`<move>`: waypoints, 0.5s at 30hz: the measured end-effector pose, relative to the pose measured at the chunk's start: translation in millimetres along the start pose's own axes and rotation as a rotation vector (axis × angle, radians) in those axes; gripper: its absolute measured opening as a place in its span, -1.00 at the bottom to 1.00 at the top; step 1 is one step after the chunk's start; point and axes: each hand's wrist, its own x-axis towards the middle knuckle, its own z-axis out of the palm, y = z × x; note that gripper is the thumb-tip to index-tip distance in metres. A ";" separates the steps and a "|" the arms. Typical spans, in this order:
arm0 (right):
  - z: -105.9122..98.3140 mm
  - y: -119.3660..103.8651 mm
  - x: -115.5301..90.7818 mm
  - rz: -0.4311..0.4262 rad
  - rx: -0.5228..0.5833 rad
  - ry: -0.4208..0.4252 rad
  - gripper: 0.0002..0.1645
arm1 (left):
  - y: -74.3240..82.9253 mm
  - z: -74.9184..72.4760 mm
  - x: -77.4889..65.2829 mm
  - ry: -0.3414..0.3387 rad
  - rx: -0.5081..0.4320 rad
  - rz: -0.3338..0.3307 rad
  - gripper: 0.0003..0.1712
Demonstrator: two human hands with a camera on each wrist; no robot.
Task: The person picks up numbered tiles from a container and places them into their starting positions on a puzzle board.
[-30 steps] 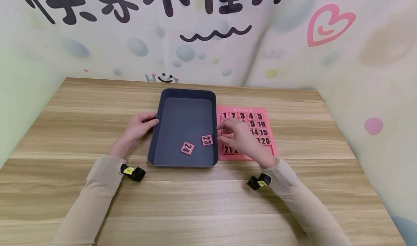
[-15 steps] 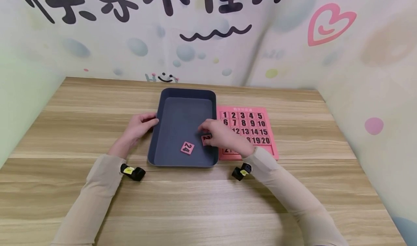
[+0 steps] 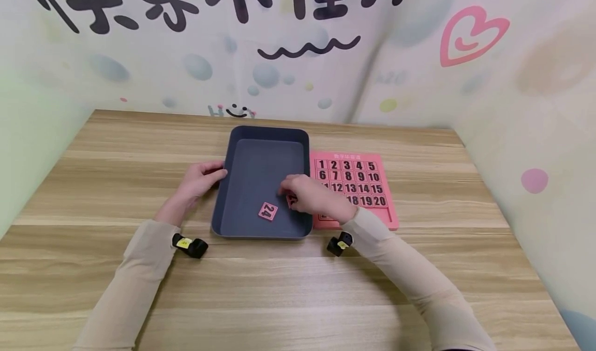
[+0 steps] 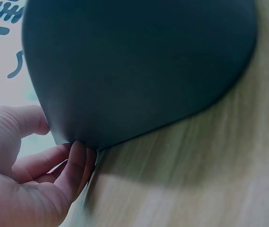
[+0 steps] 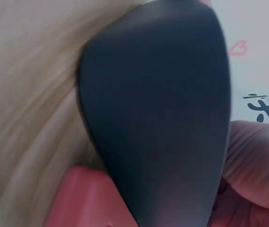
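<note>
A dark blue-grey tray (image 3: pixel 258 157) lies on the table. My left hand (image 3: pixel 197 183) holds its left side, thumb at the rim and fingers at the lower edge in the left wrist view. Over the tray's right wall reaches my right hand (image 3: pixel 312 193), thumb and fingers curled at a pink number tile (image 3: pixel 292 200), which they partly cover. Another pink tile (image 3: pixel 267 211), marked 24, lies flat in the tray to the left of those fingers. In the right wrist view the tray wall (image 5: pixel 158 104) hides most of the right hand; only the thumb side (image 5: pixel 260 161) shows.
Against the tray's right side is a pink number puzzle board (image 3: pixel 391 219) with rows of numbered tiles, partly behind the right hand. The wooden table (image 3: pixel 261 299) ends at a printed wall (image 3: pixel 396 72) at the back.
My right hand has moved left from above the puzzle board into the tray, onto the 23 tile, which has shifted slightly left. The left hand has stayed in place.
</note>
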 end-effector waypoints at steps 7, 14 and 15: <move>2.9 3.1 7.9 -0.108 0.013 0.049 -0.68 | -1.1 -0.3 -0.5 0.001 0.002 0.003 -0.47; 1.2 0.9 8.7 -0.029 -0.060 0.205 -0.71 | -2.0 -0.9 1.3 0.006 0.011 0.015 -0.48; 0.8 -0.1 8.5 -0.007 -0.073 0.226 -0.70 | -2.2 -1.2 1.4 0.005 0.010 0.017 -0.49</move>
